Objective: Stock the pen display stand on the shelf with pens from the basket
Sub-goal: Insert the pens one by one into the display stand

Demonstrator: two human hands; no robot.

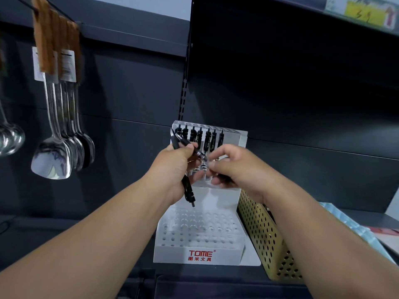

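A white stepped pen display stand [198, 252] with a red TOME label stands on the dark shelf. Its back row holds several black pens [208, 138]; the front holes [194, 228] show no pens. In front of the stand's upper part, my left hand [172, 169] grips a small bunch of black pens [188, 187], tips pointing up and left. Beside it, my right hand [233, 167] pinches one pen [201, 157] of that bunch near its clear grip. A gold perforated metal basket [265, 238] sits right of the stand, partly hidden by my right forearm.
Several steel spatulas and ladles [58, 130] with wooden handles hang from a hook at the left. A pale blue packet [354, 225] lies on the shelf right of the basket. An upper shelf edge with a yellow price tag [360, 11] runs overhead at the right.
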